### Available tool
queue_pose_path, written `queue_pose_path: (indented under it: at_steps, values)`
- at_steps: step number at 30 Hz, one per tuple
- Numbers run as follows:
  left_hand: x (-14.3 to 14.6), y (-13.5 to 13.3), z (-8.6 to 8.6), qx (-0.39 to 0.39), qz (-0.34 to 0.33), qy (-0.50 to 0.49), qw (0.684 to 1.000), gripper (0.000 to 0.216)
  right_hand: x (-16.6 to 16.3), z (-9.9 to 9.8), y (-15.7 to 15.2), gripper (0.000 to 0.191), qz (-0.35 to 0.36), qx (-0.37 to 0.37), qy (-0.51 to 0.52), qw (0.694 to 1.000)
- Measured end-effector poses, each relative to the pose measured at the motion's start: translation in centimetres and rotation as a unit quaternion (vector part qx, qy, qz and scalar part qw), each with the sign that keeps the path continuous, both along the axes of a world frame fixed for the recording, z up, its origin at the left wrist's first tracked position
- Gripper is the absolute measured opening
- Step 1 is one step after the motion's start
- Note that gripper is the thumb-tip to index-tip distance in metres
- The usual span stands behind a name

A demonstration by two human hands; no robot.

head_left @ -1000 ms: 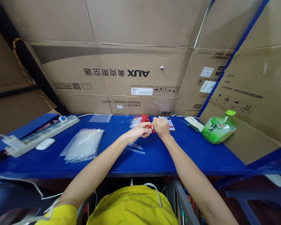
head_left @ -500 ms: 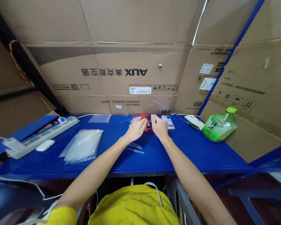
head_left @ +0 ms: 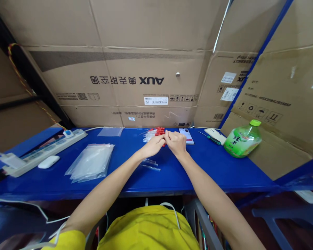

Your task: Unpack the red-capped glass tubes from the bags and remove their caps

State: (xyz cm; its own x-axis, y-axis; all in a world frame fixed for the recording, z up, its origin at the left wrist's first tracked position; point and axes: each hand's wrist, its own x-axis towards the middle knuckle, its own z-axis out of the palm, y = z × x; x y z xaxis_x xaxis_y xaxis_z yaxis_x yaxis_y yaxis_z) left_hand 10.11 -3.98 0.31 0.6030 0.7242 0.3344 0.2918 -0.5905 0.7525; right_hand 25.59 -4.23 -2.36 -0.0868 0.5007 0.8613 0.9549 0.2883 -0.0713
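My left hand (head_left: 153, 146) and my right hand (head_left: 176, 141) meet above the blue table (head_left: 169, 177), fingers closed and fingertips touching. What they pinch between them is hidden by the fingers. Just behind my left hand lies a pile of thin clear pieces with red ends (head_left: 159, 131), partly covered by the hands. Several clear thin tubes (head_left: 153, 168) rest on the table below my left wrist. A phone (head_left: 188, 136) with a lit screen lies right behind my right hand.
Clear plastic bags (head_left: 92, 161) are stacked at the left, with a flat bag (head_left: 111, 131) behind. Farther left are a white case (head_left: 49, 162) and a power strip (head_left: 52, 149). To the right are a green-handled screwdriver (head_left: 214, 140), a white object (head_left: 216, 134) and a green bottle (head_left: 242, 140).
My right hand has moved left and its fingers now meet my left hand's. A moment ago there was a small gap between them. The phone is less covered.
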Motion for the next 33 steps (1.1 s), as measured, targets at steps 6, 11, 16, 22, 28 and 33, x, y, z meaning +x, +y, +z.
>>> queue_pose_path:
  at_steps: [6, 11, 16, 22, 28, 33]
  values:
    - [0.2, 0.3, -0.3, -0.027, 0.007, -0.019, 0.999, 0.024, 0.0, -0.1, 0.3, 0.056, 0.014, -0.011, -0.006, 1.000]
    - [0.4, 0.2, -0.4, -0.055, 0.013, -0.041, 0.998, 0.020, 0.1, -0.1, 0.6, 0.056, 0.007, -0.019, 0.020, 1.000]
    - [0.1, 0.1, -0.3, -0.009, -0.030, -0.027, 0.999, 0.026, 0.6, 0.3, 0.5, 0.062, 0.028, -0.054, 0.126, 0.990]
    - [-0.6, -0.4, 0.6, 0.028, -0.064, -0.013, 0.997, 0.038, -0.1, 1.2, -0.2, 0.069, 0.130, -0.103, 0.266, 0.950]
    - [-0.7, -0.5, 0.5, -0.029, -0.086, -0.011, 0.996, 0.042, 0.1, 1.4, -0.2, 0.068, 0.167, -0.137, 0.310, 0.926]
    - [-1.0, -0.1, 0.4, 0.013, -0.090, 0.018, 0.996, 0.041, 0.9, 1.2, 0.2, 0.065, 0.144, -0.132, 0.270, 0.943]
